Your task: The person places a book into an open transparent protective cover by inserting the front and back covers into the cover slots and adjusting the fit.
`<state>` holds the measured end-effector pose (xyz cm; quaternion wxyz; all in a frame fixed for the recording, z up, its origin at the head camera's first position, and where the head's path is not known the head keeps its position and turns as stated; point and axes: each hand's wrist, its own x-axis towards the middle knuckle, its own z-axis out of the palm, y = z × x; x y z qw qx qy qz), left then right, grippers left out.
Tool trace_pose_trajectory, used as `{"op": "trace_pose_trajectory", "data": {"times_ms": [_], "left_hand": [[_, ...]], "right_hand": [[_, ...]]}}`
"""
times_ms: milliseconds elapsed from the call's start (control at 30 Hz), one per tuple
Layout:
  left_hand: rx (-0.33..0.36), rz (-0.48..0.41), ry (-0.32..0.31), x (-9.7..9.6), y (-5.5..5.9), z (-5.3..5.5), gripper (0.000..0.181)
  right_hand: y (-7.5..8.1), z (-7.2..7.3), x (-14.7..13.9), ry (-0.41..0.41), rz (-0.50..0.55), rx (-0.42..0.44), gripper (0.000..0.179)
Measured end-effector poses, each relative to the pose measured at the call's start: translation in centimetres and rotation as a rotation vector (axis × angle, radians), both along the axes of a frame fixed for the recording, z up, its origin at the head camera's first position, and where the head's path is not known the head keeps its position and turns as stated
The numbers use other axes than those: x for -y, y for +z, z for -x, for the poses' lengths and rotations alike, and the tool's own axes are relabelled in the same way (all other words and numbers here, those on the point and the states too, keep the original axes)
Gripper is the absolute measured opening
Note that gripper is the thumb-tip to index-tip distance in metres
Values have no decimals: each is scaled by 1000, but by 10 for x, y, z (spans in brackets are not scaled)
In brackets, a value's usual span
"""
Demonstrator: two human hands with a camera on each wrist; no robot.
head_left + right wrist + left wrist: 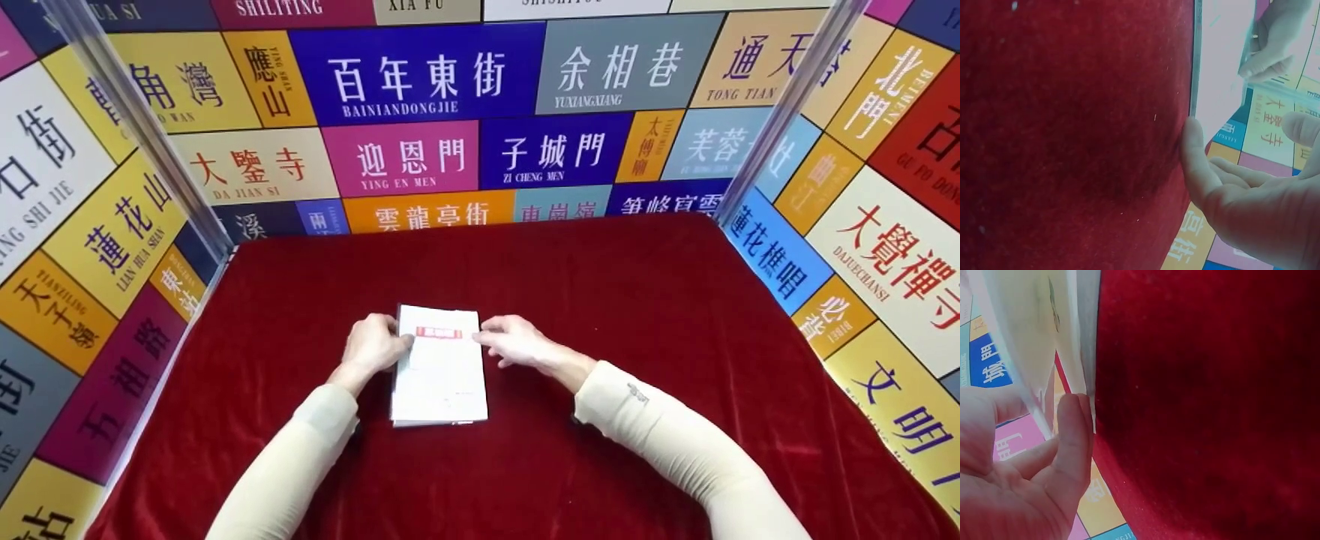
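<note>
A white booklet (442,375) with a red label near its top lies on a red velvet cloth, long side pointing away from me. My left hand (375,343) pinches its left edge, thumb on the front cover. In the left wrist view the cover (1022,332) stands slightly apart from the leaves below, between thumb and fingers of the left hand (1033,478). At the opposite edge is my right hand (517,341). In the right wrist view a fingertip of the right hand (1252,197) touches the booklet's edge (1221,73), while its thumb is held away.
The red cloth (637,300) covers the table. Panels with place names (416,75) stand behind and on both sides. Clear upright posts (150,127) rise at the far corners.
</note>
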<state>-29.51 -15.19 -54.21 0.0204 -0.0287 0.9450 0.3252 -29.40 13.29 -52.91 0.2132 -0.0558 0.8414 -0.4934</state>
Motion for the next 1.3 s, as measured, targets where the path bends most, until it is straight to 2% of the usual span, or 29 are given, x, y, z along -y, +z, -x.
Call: {"op": "trace_pose_trajectory", "data": {"times_ms": [100, 300, 433, 567, 733, 867, 1067, 1200, 1300], "left_hand": [[-17, 53, -1, 0, -2, 0, 37], [-11, 106, 17, -2, -4, -1, 48], [-46, 166, 15, -7, -5, -5, 40], [-120, 284, -42, -17, -6, -13, 21], [-174, 397, -106, -29, -7, -22, 20], [-165, 413, -113, -33, -6, -24, 18], [-165, 436, -155, -34, -5, -28, 14], [-176, 432, -168, -32, -5, -28, 16], [-160, 427, -160, -31, -5, -28, 18]], "right_hand": [[-1, 2, -2, -19, 64, 42, 60], [-5, 4, -3, -45, 121, 65, 51], [-7, 5, -3, -74, 168, 100, 47], [-9, 5, -2, -107, 228, 152, 45], [-9, 6, -4, -147, 292, 199, 50], [-9, 6, -4, -176, 364, 247, 56], [-16, 3, -4, -229, 479, 344, 53], [-17, 4, -2, -251, 518, 362, 50], [-16, 5, 0, -261, 529, 362, 48]]}}
